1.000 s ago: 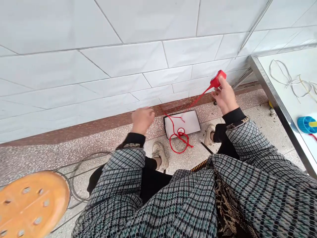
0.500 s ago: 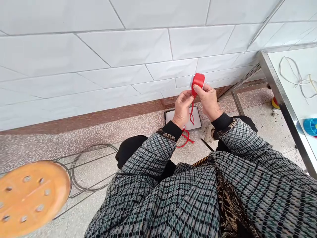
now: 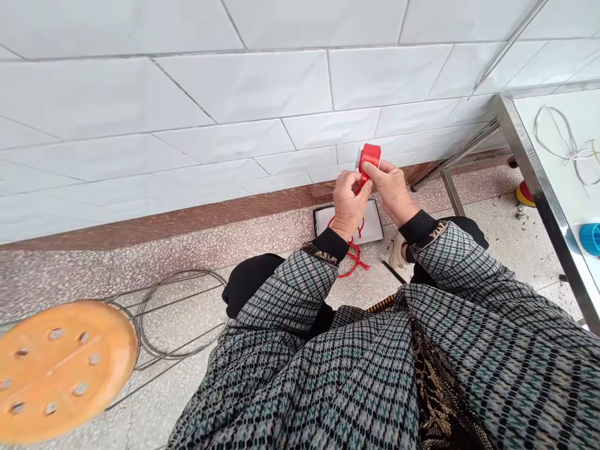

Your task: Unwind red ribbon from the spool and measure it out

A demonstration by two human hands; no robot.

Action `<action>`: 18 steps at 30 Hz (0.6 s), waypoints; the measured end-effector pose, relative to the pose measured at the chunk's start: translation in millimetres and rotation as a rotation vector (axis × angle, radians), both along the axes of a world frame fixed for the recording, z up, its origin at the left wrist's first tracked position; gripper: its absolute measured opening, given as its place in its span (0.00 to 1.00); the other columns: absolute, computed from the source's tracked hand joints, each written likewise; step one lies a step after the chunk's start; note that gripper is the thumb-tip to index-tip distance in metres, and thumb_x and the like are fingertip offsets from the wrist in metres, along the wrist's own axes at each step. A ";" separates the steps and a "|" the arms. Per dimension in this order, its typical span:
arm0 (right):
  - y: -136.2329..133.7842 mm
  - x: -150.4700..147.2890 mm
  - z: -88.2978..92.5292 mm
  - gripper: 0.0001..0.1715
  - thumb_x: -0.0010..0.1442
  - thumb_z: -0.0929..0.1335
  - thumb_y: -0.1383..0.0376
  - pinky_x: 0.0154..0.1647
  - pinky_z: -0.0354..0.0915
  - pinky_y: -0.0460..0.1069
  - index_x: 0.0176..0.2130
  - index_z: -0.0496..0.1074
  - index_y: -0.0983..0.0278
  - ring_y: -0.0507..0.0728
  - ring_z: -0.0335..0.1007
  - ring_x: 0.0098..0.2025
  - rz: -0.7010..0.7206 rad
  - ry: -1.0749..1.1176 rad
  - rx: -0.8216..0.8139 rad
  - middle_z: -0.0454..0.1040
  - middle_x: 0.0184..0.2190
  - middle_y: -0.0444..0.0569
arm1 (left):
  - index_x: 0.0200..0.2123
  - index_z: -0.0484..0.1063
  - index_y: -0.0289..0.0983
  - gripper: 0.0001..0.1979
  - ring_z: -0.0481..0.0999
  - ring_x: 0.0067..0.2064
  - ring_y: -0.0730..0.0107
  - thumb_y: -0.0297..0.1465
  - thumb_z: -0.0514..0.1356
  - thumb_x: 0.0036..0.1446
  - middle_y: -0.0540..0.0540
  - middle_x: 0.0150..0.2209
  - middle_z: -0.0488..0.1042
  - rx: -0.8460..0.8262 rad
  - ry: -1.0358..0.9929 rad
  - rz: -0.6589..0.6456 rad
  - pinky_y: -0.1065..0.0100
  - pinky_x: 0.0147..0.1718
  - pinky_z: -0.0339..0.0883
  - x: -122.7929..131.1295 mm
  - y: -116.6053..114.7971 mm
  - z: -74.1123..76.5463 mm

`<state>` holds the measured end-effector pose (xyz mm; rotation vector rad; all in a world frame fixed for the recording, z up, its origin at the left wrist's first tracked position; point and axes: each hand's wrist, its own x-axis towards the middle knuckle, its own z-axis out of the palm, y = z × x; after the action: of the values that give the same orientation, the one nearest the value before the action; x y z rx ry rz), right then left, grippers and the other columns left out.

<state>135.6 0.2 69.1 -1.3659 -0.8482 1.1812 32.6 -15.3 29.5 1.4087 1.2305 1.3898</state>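
While the right hand [image 3: 391, 190] grasps the red ribbon roll [image 3: 372, 153], its axis roughly sideways, the left hand [image 3: 348, 201] pinches the ribbon's loose strip just below, seemingly touching the right thumb; a tiled wall [image 3: 281, 87] stands beyond; red cord [image 3: 359, 259] and a dark-edged white board [image 3: 374, 226] lie beneath.

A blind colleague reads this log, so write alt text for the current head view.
A person's left hand and right hand hold a red roll of ribbon or tape before a white tiled wall. Below them shows red cord; an orange disc with holes is at the left, a metal-edged table at the right.
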 end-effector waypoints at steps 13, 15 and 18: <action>6.4 9.1 -4.0 0.10 0.54 0.77 0.58 0.41 0.66 0.48 0.33 0.79 0.61 0.52 0.69 0.34 -0.052 -0.030 0.017 0.77 0.32 0.42 | 0.33 0.82 0.37 0.02 0.75 0.40 0.67 0.28 0.69 0.55 0.47 0.36 0.78 -0.178 -0.253 -0.050 0.65 0.45 0.69 -6.3 3.8 -20.1; 4.7 10.7 -3.0 0.15 0.55 0.78 0.54 0.39 0.64 0.48 0.35 0.78 0.61 0.52 0.69 0.34 -0.059 -0.004 -0.062 0.76 0.31 0.42 | 0.34 0.81 0.37 0.02 0.74 0.37 0.69 0.28 0.68 0.56 0.49 0.33 0.77 -0.166 -0.254 -0.016 0.66 0.42 0.69 -6.6 3.3 -20.0; 3.0 14.6 -5.8 0.22 0.55 0.79 0.48 0.37 0.63 0.49 0.35 0.74 0.60 0.52 0.69 0.33 -0.059 0.074 -0.177 0.75 0.30 0.43 | 0.36 0.78 0.37 0.02 0.73 0.35 0.71 0.28 0.67 0.58 0.49 0.33 0.77 -0.208 -0.312 -0.052 0.68 0.41 0.69 -5.3 2.3 -16.9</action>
<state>150.2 3.2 63.3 -1.4697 -0.6589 1.2768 27.2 -13.0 12.6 1.0299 1.0902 1.3439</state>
